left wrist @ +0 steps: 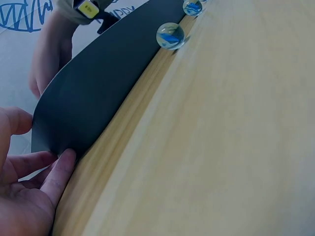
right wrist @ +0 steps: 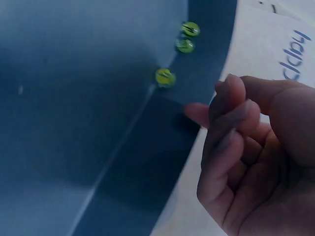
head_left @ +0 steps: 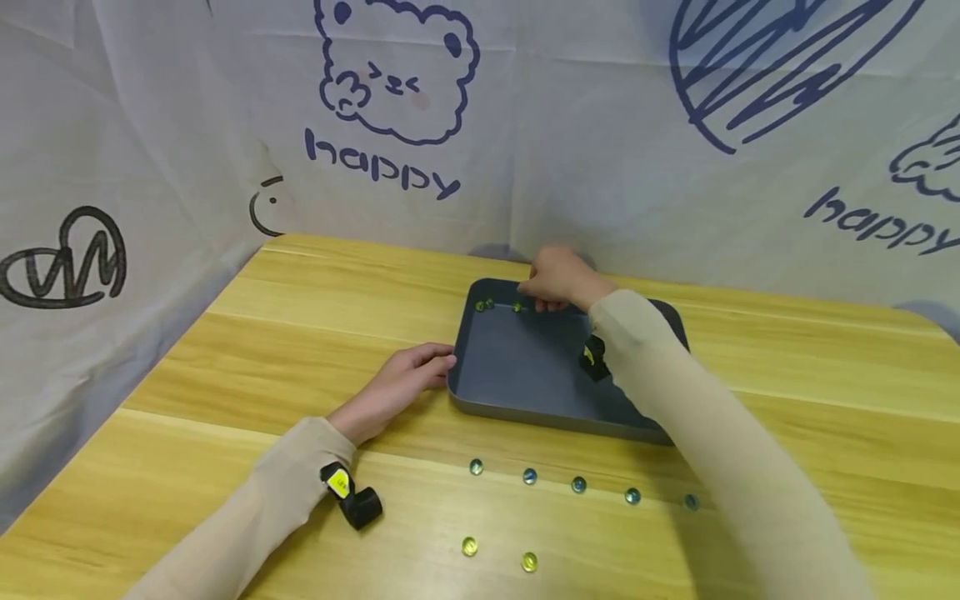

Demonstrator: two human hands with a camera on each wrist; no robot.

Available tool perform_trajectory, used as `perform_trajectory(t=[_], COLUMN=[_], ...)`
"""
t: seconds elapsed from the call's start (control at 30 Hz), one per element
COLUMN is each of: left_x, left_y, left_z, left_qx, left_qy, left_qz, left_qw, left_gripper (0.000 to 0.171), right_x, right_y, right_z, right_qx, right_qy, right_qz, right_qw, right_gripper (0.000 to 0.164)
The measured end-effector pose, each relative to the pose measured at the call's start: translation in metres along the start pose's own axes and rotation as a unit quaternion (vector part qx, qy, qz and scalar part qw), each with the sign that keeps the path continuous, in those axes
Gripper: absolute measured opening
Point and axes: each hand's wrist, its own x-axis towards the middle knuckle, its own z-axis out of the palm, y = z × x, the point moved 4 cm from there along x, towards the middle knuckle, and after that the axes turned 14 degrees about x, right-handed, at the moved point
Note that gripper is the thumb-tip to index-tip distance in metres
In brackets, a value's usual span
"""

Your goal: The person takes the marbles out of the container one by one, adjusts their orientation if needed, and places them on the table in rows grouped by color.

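My left hand [head_left: 401, 383] rests against the left side of a dark grey tray [head_left: 525, 375]. In the left wrist view its fingers [left wrist: 59, 177] lie along the tray's outer wall, with one fingertip at the rim. Over the tray's far rim, my right hand [head_left: 561, 279] hangs with loosely bent fingers. One fingertip [right wrist: 197, 113] reaches past the rim towards a yellow-green marble [right wrist: 165, 77]; nothing shows in the grasp. Two more yellow-green marbles [right wrist: 190, 28] sit beyond it, along the same inner edge near the far left corner.
In front of the tray, several blue-swirled clear marbles [head_left: 530, 476] form a row on the wooden table [head_left: 300, 333]. Nearer to me lie two yellow marbles [head_left: 469, 547]. A white cloth [head_left: 562, 167] with drawings hangs behind the table.
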Motion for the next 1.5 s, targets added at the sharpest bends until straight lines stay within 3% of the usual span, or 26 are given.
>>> perform_trajectory(t=[0.33,0.53,0.97,1.2,1.5], left_x=[0.0,0.001,0.0,0.0,0.0], left_y=[0.002,0.001,0.002,0.001,0.0], left_z=[0.0,0.001,0.002,0.001,0.001], left_qx=[-0.005,-0.006,-0.009,-0.012,-0.006], left_qy=[0.001,-0.002,-0.002,0.002,0.0], left_qz=[-0.002,0.003,0.001,0.006,0.004], left_qw=[1.0,1.0,1.0,0.9999,1.0], left_gripper=[0.047,0.046,0.046,0.046,0.046], right_x=[0.008,0.012,0.013,0.008,-0.003], right_y=[-0.001,-0.002,-0.003,-0.002,-0.001], right_z=[0.015,0.023,0.03,0.023,0.005], right_qx=[-0.009,-0.011,-0.059,-0.024,0.026], right_qy=[0.039,0.034,0.034,0.026,0.013], right_qz=[0.066,0.074,0.058,0.056,0.019], right_qw=[0.997,0.997,0.996,0.998,0.999], right_gripper=[0.033,0.032,0.027,0.025,0.025])
